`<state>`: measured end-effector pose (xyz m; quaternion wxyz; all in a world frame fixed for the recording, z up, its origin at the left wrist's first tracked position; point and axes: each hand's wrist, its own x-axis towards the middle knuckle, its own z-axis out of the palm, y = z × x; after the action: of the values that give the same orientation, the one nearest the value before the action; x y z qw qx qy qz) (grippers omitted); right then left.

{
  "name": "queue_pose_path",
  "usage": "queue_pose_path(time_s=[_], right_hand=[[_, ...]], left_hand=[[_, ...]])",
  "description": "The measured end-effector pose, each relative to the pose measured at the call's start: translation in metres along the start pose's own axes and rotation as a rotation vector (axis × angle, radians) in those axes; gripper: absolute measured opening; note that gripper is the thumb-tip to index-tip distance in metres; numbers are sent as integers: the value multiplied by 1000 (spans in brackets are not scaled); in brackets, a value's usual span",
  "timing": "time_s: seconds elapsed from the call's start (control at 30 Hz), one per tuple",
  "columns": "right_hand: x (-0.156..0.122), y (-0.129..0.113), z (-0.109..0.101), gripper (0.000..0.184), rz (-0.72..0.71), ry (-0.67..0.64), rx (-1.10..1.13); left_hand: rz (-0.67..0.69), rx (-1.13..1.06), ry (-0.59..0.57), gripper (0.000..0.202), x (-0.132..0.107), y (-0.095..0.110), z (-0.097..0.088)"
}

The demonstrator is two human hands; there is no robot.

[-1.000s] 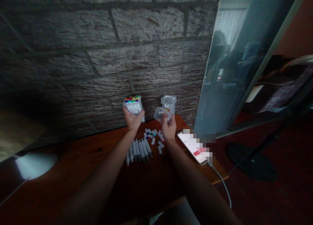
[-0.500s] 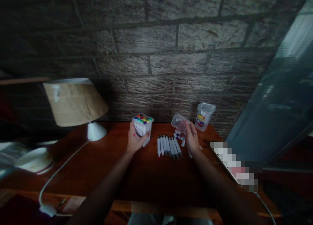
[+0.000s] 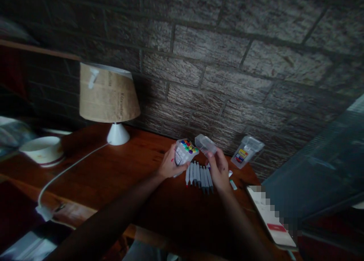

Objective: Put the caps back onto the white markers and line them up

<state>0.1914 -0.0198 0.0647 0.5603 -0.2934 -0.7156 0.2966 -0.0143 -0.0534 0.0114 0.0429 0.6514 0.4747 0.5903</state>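
My left hand (image 3: pixel 168 163) is wrapped round a clear plastic box of markers (image 3: pixel 182 155), whose coloured ends face up at its open top. Held by my right hand (image 3: pixel 218 169) is a clear plastic lid (image 3: pixel 205 143), tilted beside the box's upper edge; I cannot tell whether they touch. Below and between the hands, several grey and white markers (image 3: pixel 199 175) lie side by side in a row on the wooden table. A few small loose pieces (image 3: pixel 232 184), perhaps caps, lie to the right of my right hand, which partly hides that area.
At the back right stands another clear container (image 3: pixel 245 152) with a yellow and blue label. A phone or tablet (image 3: pixel 270 219) lies at the right edge. To the left are a lamp (image 3: pixel 109 94), its white cord (image 3: pixel 75 158) and a paper bowl (image 3: pixel 44 151). A stone-block wall (image 3: pixel 210 49) rises behind.
My hands have come closer together, bringing the lid near the top of the marker box. The box now leans to the right. The head view has turned left and tilted.
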Motion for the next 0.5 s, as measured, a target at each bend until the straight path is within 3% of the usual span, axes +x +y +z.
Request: queue_pose_path(time_s=[0.13,0.3,0.5], right_hand=[[35,-17,17,30,-202,-111,-23],[83,-32,39,25,-303,-323,51],[91,-31,47,23,-407,-444,-64]], left_hand=[[-83,-25,90,77,3,-3,3],[-155,-37,192,77,5,-11,2],[-144,-38,170,79,6,-14,0]])
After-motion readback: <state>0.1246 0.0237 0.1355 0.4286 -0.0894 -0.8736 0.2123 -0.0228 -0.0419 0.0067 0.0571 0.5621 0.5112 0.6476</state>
